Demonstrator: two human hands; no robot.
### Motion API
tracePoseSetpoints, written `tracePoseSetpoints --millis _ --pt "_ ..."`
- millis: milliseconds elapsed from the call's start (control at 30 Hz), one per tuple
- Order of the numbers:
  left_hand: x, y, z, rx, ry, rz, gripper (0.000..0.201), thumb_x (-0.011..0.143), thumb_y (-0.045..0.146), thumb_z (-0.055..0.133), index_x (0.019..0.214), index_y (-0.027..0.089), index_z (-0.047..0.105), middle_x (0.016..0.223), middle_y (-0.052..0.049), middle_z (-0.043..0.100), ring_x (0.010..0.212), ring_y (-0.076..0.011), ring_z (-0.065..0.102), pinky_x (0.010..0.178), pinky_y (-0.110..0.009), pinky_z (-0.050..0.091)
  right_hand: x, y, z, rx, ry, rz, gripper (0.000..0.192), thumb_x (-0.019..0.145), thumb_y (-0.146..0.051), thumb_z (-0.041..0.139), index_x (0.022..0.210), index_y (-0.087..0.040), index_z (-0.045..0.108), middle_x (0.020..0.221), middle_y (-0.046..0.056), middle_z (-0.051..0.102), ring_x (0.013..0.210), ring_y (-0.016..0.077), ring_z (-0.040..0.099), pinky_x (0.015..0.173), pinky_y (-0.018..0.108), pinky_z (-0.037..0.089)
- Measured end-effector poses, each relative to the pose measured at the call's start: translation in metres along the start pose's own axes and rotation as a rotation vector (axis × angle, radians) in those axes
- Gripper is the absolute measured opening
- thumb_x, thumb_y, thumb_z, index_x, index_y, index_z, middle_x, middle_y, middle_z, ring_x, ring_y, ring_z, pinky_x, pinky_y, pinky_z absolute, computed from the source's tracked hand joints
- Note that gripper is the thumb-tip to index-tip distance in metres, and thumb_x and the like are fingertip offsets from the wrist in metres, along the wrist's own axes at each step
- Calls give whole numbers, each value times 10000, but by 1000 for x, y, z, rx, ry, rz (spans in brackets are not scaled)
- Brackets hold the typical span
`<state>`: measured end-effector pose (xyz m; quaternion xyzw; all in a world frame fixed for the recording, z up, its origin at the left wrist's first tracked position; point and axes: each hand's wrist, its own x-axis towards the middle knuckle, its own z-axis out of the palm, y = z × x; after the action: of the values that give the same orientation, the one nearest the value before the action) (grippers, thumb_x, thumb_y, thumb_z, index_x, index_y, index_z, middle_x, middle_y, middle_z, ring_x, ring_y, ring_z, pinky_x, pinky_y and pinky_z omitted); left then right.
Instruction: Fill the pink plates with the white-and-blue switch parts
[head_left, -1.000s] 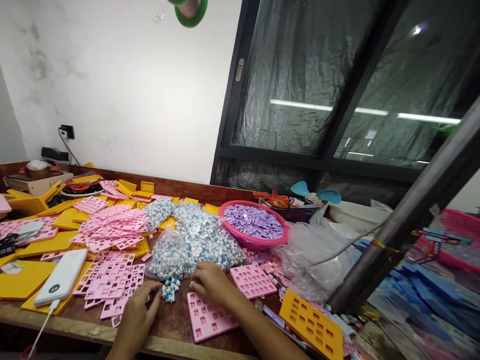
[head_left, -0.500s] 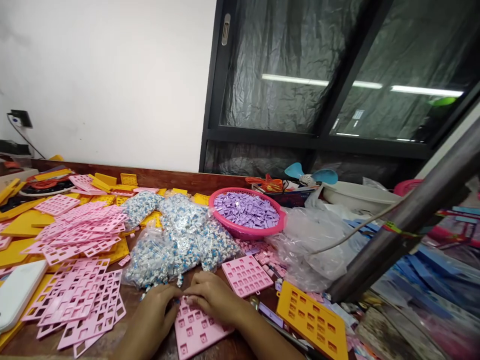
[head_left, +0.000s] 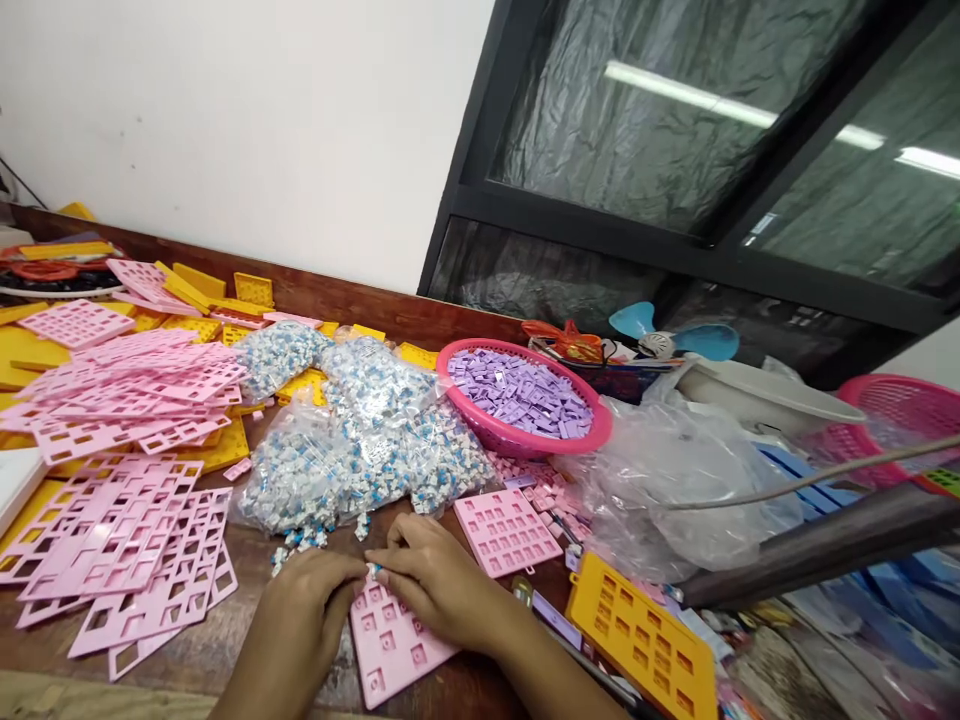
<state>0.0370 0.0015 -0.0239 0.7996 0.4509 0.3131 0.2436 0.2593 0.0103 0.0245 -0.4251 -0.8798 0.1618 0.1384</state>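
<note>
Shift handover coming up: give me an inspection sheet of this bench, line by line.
Surface: wooden bench, bare wood only at the near edge.
Job's things: pink tray with square pockets lies under both hands; small blue-white pieces spill from clear bags just behind.
Clutter: pink cut-out frames, yellow trays, a second pink tray, pink basket of purple tiles, crumpled plastic, small blue fan.
Grippers: left hand and right hand meet fingertip to fingertip over the tray's top edge; whether they pinch a piece cannot be told.
Cables: a grey cable runs across the right side.
Surroundings: white wall; dark window.
</note>
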Motion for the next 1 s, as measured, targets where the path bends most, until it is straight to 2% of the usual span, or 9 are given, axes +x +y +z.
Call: tracePoseSetpoints --millis 200,367,500,800,1000 --pt "0 12 -3 118 26 -39 225 998 281 546 1028 266 768 982 -48 754 955 -250 673 863 -392 528 0 -3 0 36 35 32 191 1006 -233 611 1142 -225 745 1001 54 613 979 211 575 839 334 458" --pt "-2 16 1 116 48 -28 230 999 265 530 997 254 759 944 -52 727 926 -240 654 833 -378 508 0 0 0 146 65 23 175 992 -202 631 1119 -219 751 1024 51 651 1003 199 609 880 320 476" --pt "-3 15 4 114 49 -26 228 1002 277 530 933 251 746 947 -46 721 923 -235 646 824 -376 486 0 2 -3 101 54 3 167 989 -181 630 1091 -212 758 1019 51 672 997 201 612 870 319 475" --pt "-3 17 7 196 72 44 234 1006 222 504 994 247 737 931 -47 720 879 -227 632 798 -378 450 -1 4 4 -50 77 -16 169 988 -250 654 1092 -272 785 1011 56 700 1008 236 601 831 371 427" --pt "-8 22 11 429 148 86 206 980 182 548 917 251 731 864 -22 728 851 -238 611 793 -402 398 -1 7 5 80 92 40 169 960 -271 699 1100 -272 794 1000 50 699 995 225 610 880 370 449"
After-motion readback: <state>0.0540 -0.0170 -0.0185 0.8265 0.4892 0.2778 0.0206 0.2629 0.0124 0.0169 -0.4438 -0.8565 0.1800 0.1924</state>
